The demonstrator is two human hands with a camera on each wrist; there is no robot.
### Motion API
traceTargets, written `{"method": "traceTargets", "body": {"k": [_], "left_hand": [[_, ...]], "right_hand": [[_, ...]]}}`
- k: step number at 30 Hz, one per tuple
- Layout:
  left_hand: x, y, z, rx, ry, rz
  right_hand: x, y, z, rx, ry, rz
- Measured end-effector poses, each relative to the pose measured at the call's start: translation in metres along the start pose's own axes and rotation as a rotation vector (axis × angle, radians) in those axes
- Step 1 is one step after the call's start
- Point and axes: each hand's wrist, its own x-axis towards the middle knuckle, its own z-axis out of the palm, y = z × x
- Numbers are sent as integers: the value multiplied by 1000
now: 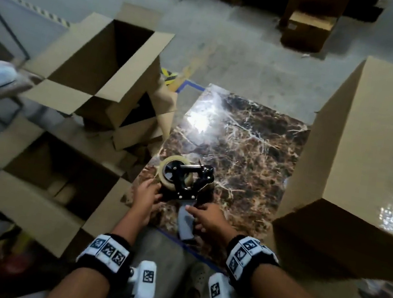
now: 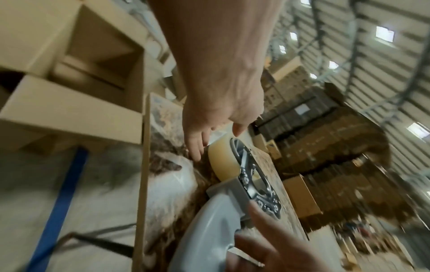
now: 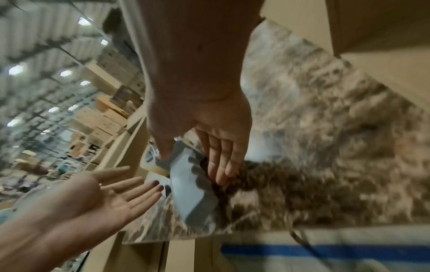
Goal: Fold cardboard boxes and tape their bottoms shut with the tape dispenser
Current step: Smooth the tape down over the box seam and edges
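A tape dispenser point(image 1: 185, 180) with a black frame, a pale tape roll point(image 2: 221, 160) and a grey handle point(image 3: 193, 195) lies on the marble tabletop point(image 1: 254, 144) near its front left corner. My left hand point(image 1: 155, 193) is at the roll with straight fingers, its fingertips point(image 2: 197, 152) touching the roll's side. At the handle, my right hand point(image 1: 196, 212) has its thumb on the handle's upper end and straight fingers point(image 3: 221, 162) lying alongside. A closed cardboard box point(image 1: 368, 154) with glossy tape along its top stands on the table's right side.
Left of the table, two open cardboard boxes point(image 1: 105, 66) point(image 1: 53, 178) sit with flaps spread and more cardboard between them. Further boxes point(image 1: 307, 30) stand on the grey floor behind. A blue tape line point(image 3: 325, 252) marks the floor by the table's front edge.
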Motion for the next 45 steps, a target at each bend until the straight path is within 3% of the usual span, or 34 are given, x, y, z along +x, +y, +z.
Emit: {"method": "traceTargets", "body": {"k": [3, 6, 9, 12, 16, 18, 21, 24, 27, 28, 29, 32, 34, 39, 45], "left_hand": [[-4, -5, 7, -164, -64, -133], [0, -13, 4, -255, -68, -176], [-1, -10, 0, -301, -62, -217], [-11, 12, 6, -407, -143, -200], [-45, 62, 27, -450, -304, -43], [-65, 82, 44, -363, -344, 71], [-101, 113, 76, -204, -414, 253], [-139, 142, 108, -17, -481, 495], [-158, 161, 128, 3, -304, 748], [-155, 165, 132, -35, -247, 709], [-154, 167, 137, -69, -247, 586], [-165, 166, 159, -135, -597, 59], [-179, 159, 177, -162, -804, -123], [-222, 143, 217, -265, -918, -186], [-251, 117, 243, -306, -946, -129]], "right_hand": [[11, -1, 27, 154, 22, 28], [18, -12, 47, 238, 79, 98], [13, -22, 38, -25, 175, 81], [-6, -29, 7, -67, 172, 28], [-23, -28, -33, -119, 66, -15], [-38, -32, -55, -112, 109, -14], [-62, -44, -85, -133, 300, -10], [-91, -67, -107, 124, 363, 9], [-131, -77, -140, 473, 227, 21], [-149, -81, -153, 513, 160, 10], [-167, -83, -167, 506, 100, -13], [-212, -85, -212, 401, 75, -78], [-230, -78, -240, 309, 96, -113], [-262, -52, -294, 199, 12, -89], [-294, -40, -329, 12, 44, -245]]}}
